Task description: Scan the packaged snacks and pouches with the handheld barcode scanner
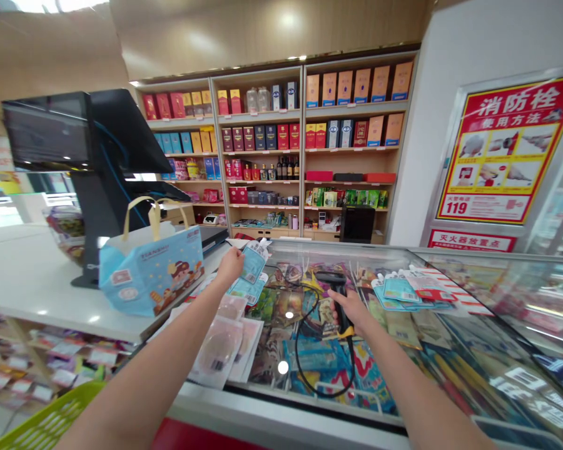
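My right hand (349, 310) is wrapped round the grip of a black and yellow barcode scanner (335, 284), held above the glass top with its cable looping below. Pinched in my left hand (231, 265) is a light blue spouted pouch (254, 261), raised at the left of the glass. Another blue pouch (248, 289) lies right beneath it. Nearer to me, several clear flat packets with white backing (220, 344) rest on the glass. To the right lies a pile of blue spouted pouches (398, 290), partly under red-and-white striped packs (434, 286).
A glass-topped freezer (281, 369) full of packaged goods spans the front. On the white counter (42, 269) stand a blue carrier bag (150, 272) and a black checkout screen (47, 131). A green basket (60, 415) is at lower left. Shelves of boxed goods (263, 137) line the back.
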`<action>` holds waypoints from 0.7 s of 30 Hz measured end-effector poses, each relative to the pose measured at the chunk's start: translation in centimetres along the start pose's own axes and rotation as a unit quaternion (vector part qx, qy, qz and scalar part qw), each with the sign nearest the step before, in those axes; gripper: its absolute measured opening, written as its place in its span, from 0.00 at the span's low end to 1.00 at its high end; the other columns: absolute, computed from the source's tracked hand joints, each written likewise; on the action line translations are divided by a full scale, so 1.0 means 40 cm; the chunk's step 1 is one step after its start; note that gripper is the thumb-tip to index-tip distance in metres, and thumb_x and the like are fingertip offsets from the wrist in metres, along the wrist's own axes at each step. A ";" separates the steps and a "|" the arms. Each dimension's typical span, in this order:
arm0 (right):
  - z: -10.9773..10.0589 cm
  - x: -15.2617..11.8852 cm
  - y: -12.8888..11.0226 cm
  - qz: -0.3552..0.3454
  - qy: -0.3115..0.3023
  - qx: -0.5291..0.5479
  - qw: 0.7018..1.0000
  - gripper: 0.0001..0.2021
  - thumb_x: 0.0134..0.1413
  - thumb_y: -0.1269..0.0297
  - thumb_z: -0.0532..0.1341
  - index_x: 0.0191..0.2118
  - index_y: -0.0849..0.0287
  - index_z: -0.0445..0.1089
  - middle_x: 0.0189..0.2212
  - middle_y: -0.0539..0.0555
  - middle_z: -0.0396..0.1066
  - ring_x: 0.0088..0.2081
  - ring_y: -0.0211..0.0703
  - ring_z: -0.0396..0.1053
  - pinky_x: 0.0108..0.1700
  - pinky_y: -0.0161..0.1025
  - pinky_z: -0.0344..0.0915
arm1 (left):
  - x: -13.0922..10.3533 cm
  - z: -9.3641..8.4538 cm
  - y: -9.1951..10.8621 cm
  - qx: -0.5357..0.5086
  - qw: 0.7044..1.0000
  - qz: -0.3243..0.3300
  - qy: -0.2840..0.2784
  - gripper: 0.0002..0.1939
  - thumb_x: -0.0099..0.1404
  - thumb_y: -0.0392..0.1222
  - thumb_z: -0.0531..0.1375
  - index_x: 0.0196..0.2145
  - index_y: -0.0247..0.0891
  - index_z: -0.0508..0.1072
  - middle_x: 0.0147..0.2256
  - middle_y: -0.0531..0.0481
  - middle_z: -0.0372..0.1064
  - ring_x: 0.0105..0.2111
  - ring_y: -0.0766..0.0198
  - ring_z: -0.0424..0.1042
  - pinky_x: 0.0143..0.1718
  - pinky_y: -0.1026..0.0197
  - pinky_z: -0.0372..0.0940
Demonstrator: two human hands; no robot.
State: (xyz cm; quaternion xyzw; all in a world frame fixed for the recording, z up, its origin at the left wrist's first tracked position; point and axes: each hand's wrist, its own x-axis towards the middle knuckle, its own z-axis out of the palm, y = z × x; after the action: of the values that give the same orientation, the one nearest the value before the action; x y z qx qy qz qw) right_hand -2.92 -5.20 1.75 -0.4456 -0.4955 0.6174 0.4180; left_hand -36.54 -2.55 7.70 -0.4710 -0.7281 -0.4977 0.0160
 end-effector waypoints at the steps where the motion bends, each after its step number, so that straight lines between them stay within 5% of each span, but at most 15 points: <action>1: 0.002 -0.002 -0.003 -0.003 -0.005 -0.002 1.000 0.16 0.52 0.58 0.62 0.21 0.58 0.59 0.10 0.46 0.60 0.12 0.33 0.58 0.15 0.32 0.61 | -0.013 0.021 0.024 -0.027 1.000 -0.001 0.009 0.10 0.55 0.34 0.58 0.20 0.40 0.60 0.20 0.54 0.61 0.28 0.59 0.68 0.37 0.57 0.64; 6: 0.000 -0.020 -0.018 -0.049 -0.028 0.026 0.998 0.16 0.44 0.56 0.67 0.26 0.57 0.59 0.15 0.44 0.63 0.14 0.32 0.60 0.15 0.32 0.61 | -0.118 0.201 0.117 -0.208 0.973 -0.052 0.083 0.04 0.59 0.38 0.54 0.27 0.40 0.62 0.25 0.54 0.63 0.30 0.62 0.67 0.37 0.58 0.65; 10: -0.010 -0.032 -0.029 -0.058 -0.054 0.031 0.996 0.19 0.40 0.53 0.67 0.33 0.56 0.60 0.17 0.42 0.64 0.14 0.32 0.60 0.15 0.31 0.61 | -0.210 0.331 0.141 -0.274 0.954 -0.108 0.063 0.03 0.59 0.37 0.55 0.28 0.40 0.63 0.26 0.54 0.64 0.30 0.63 0.67 0.38 0.58 0.65; 13: -0.017 -0.032 -0.030 -0.048 -0.055 -0.005 0.997 0.19 0.41 0.53 0.67 0.34 0.56 0.61 0.16 0.41 0.64 0.14 0.33 0.60 0.15 0.32 0.62 | -0.240 0.374 0.127 -0.286 0.948 -0.135 0.045 0.03 0.58 0.37 0.56 0.27 0.40 0.63 0.27 0.53 0.64 0.31 0.63 0.68 0.38 0.58 0.65; 21: -0.026 -0.025 -0.014 -0.018 -0.060 -0.080 0.995 0.15 0.44 0.54 0.65 0.27 0.56 0.59 0.15 0.44 0.62 0.14 0.34 0.60 0.16 0.33 0.62 | -0.233 0.404 0.067 -0.334 0.925 -0.182 0.027 0.05 0.58 0.40 0.57 0.29 0.39 0.63 0.26 0.55 0.63 0.29 0.65 0.67 0.35 0.59 0.66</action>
State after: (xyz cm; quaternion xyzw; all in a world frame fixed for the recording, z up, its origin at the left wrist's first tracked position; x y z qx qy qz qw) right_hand -1.60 -5.83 2.33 -0.4306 -0.5753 0.5941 0.3615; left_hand -22.27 3.31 -3.11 -0.2951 -0.5921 -0.7189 -0.2131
